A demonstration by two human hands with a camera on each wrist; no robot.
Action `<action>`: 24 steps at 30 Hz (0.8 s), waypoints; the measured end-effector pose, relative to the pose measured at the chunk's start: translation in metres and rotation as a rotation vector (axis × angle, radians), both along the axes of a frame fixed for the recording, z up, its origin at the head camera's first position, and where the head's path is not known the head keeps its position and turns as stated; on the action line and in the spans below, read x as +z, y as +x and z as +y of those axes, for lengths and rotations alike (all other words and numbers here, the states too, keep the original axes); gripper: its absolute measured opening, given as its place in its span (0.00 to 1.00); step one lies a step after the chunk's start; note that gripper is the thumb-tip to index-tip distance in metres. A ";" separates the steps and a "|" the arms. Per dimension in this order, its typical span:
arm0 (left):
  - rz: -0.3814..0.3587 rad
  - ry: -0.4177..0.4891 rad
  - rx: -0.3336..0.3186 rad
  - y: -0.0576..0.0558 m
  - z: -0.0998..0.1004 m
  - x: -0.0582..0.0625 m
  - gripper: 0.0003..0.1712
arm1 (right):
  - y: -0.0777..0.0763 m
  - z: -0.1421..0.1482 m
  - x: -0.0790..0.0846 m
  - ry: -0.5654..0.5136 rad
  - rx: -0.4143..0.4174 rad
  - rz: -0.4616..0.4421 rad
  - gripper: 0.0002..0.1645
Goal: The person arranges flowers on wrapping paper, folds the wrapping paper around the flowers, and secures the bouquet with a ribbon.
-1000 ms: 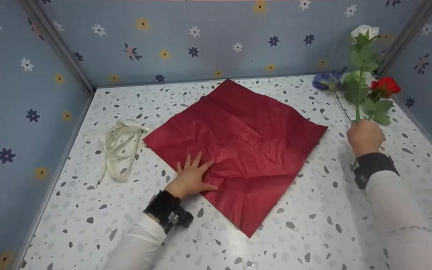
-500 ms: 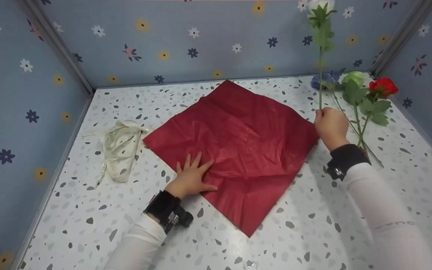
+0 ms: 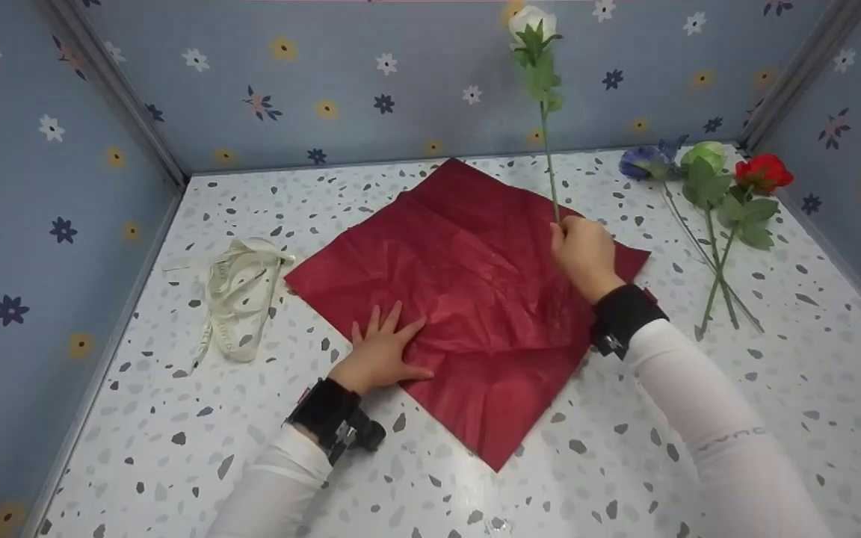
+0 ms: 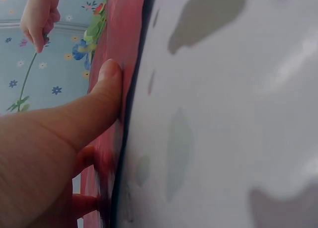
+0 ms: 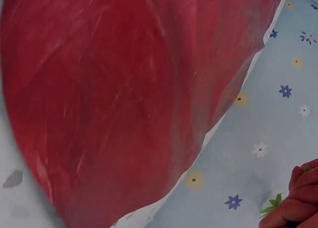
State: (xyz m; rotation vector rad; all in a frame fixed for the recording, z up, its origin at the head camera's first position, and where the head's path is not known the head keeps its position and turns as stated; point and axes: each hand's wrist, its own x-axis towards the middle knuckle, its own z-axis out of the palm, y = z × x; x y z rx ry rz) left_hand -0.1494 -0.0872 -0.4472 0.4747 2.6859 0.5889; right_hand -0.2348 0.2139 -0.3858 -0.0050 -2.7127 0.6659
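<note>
My right hand (image 3: 586, 254) grips the green stem of a white artificial rose (image 3: 534, 27) and holds it upright over the right part of a sheet of dark red wrapping paper (image 3: 468, 284). The bloom overlaps the back wall in the head view. My left hand (image 3: 380, 359), fingers spread, rests on the paper's lower left edge. Close up in the left wrist view, the thumb (image 4: 102, 96) lies along that edge. The right wrist view shows the curled fingers (image 5: 303, 198) at its lower right corner, with the creased paper filling much of the picture.
On the table's right lie a blue flower (image 3: 643, 162), a green one (image 3: 705, 155) and a red rose (image 3: 763, 173), their stems crossing. A loosely coiled cream ribbon (image 3: 240, 299) lies left of the paper. Flower-patterned blue walls (image 3: 430, 82) enclose the table at the back and sides.
My right hand has carried the white rose leftward from beside the other flowers to above the red paper. The left hand has stayed where it was.
</note>
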 end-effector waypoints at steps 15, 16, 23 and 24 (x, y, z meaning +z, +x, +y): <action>-0.004 -0.002 0.002 0.000 0.000 0.000 0.50 | 0.017 -0.041 -0.016 -0.010 0.116 -0.121 0.17; -0.004 -0.002 0.001 0.000 0.000 -0.001 0.50 | 0.018 -0.042 -0.018 -0.008 0.126 -0.126 0.17; -0.002 -0.002 -0.001 0.000 0.000 0.000 0.50 | 0.023 -0.052 -0.025 -0.004 0.158 -0.200 0.19; -0.003 -0.005 0.000 0.000 0.000 0.000 0.50 | 0.023 -0.054 -0.025 -0.006 0.161 -0.218 0.19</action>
